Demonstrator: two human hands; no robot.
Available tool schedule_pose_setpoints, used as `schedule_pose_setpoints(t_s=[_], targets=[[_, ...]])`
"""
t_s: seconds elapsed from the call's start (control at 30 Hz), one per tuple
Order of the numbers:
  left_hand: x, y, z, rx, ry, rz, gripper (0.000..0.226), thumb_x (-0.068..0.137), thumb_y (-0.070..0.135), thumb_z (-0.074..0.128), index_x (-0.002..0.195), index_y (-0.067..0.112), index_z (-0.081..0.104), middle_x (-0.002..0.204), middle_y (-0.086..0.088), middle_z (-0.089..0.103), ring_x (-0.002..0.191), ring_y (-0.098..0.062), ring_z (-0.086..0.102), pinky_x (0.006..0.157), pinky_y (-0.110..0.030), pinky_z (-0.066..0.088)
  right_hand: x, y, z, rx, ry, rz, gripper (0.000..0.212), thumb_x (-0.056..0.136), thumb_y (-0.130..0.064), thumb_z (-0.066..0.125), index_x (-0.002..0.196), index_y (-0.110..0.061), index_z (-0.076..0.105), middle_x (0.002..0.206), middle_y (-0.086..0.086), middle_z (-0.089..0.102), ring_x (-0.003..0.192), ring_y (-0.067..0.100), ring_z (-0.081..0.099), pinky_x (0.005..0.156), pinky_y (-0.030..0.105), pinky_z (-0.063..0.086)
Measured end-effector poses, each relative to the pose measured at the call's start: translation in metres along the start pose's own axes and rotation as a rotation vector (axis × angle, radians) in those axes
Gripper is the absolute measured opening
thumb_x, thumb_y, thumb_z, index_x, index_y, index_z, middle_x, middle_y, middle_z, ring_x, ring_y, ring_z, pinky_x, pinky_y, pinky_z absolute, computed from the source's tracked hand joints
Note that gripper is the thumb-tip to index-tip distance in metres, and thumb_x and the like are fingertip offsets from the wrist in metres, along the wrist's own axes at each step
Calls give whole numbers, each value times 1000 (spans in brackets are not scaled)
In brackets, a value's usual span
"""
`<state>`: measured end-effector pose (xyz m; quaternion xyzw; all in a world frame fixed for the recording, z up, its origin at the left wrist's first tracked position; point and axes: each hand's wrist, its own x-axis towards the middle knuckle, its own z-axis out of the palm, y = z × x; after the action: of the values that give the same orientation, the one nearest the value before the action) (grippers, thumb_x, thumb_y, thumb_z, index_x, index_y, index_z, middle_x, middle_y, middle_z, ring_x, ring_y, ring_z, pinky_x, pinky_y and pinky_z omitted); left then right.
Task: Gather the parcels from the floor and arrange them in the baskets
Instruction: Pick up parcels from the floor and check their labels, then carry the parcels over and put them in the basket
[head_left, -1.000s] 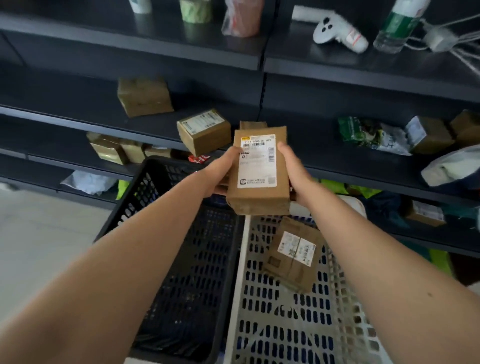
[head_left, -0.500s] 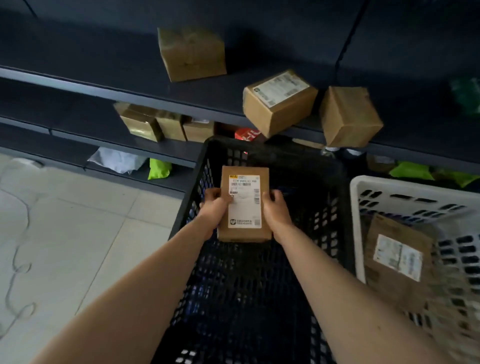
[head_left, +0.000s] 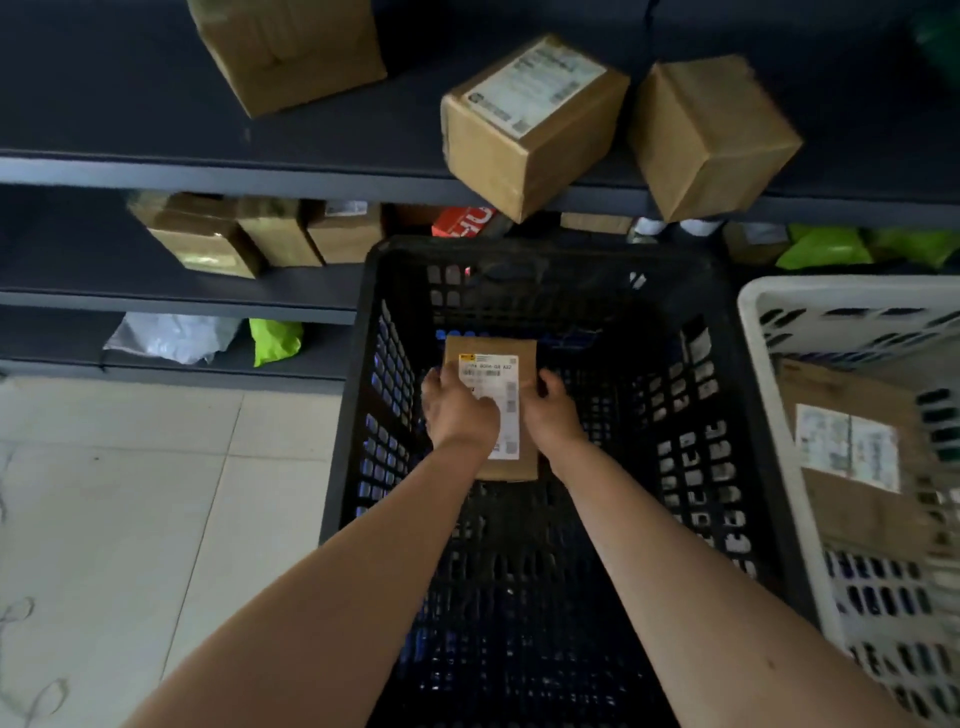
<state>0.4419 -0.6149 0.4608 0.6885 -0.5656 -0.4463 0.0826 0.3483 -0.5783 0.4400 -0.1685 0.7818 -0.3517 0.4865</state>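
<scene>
Dark shelving (head_left: 208, 169) beyond fingers (head_left: 435, 382); labelled box (head_left: 524, 130) above them; green bag (head_left: 275, 340), white bag (head_left: 171, 338) left; tiled floor (head_left: 130, 493) lower left.

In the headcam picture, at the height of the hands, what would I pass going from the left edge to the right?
tiled floor → black basket (its left wall) → left hand → held parcel → right hand → white basket (its rim) → second parcel lying inside it
</scene>
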Motion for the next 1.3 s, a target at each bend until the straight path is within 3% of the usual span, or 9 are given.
schedule_pose_setpoints(t_s=[0.07, 0.17, 0.4, 0.6, 0.7, 0.83, 1.0, 1.13, 1.3], targets=[[-12, 27, -10, -77, -5, 45, 47, 98, 14, 46, 144, 13, 39, 144, -11, 41, 113, -25, 52, 92, -34, 45, -13, -20, -20, -4, -3, -45, 45, 104, -35, 41, 146, -19, 38, 134, 6, 52, 117, 25, 56, 87, 30, 43], [-40, 82, -19, -205, -22, 175, 31, 99, 14, 46, 129, 14, 55, 114, -6, 64, 82, -16, 57, 64, -26, 45, -38, -52, -67, -35, 22, -177, 36, 102, -30, 47, 137, -17, 47, 126, 3, 57, 106, 20, 57, 90, 33, 45], [-165, 219, 12, -343, -168, 488, 21, 91, 9, 48, 84, 22, 62, 105, -15, 71, 93, -27, 65, 87, -39, 52, -137, -99, -254, 5, 218, -414, 21, 96, -23, 56, 117, -20, 55, 96, 0, 61, 88, 19, 59, 77, 30, 43], [-316, 289, 113, -286, -379, 621, 23, 103, 7, 38, 98, 6, 61, 92, -9, 64, 70, -10, 58, 49, -7, 43, -249, -37, -454, 96, 355, -358, 21, 102, -21, 50, 120, -13, 57, 109, 9, 65, 93, 21, 64, 67, 23, 50], [-383, 304, 184, -203, -543, 669, 24, 104, 12, 39, 99, 8, 63, 89, -5, 66, 73, -11, 60, 58, -14, 46, -291, 20, -541, 116, 416, -330, 17, 102, -22, 50, 114, -14, 59, 105, 11, 67, 92, 25, 66, 84, 39, 53], [-458, 311, 282, -95, -694, 678, 27, 104, 15, 38, 94, 18, 63, 94, 0, 67, 82, -12, 63, 63, -18, 44, -321, 99, -628, 171, 538, -266, 11, 101, -16, 49, 94, -19, 57, 90, 10, 63, 69, 19, 58, 62, 28, 42], [-499, 312, 385, 24, -924, 675, 21, 102, 12, 44, 97, 17, 63, 94, 1, 66, 78, -6, 61, 59, -13, 42, -317, 174, -699, 276, 575, -149, 8, 101, -10, 48, 101, -9, 56, 78, 9, 60, 60, 18, 54, 54, 22, 40], [-476, 318, 458, 43, -902, 576, 18, 99, 9, 45, 95, 14, 62, 89, 1, 62, 77, -9, 58, 62, -18, 42, -276, 212, -739, 319, 581, -73, 11, 99, -8, 50, 101, -6, 60, 75, 7, 62, 62, 19, 58, 55, 19, 47], [-435, 322, 554, 80, -806, 409, 18, 98, 17, 48, 102, 13, 65, 103, -4, 67, 101, -21, 64, 81, -31, 49, -199, 252, -784, 391, 555, 44, 10, 96, -8, 53, 97, -10, 63, 76, 4, 65, 61, 16, 61, 58, 20, 49]])
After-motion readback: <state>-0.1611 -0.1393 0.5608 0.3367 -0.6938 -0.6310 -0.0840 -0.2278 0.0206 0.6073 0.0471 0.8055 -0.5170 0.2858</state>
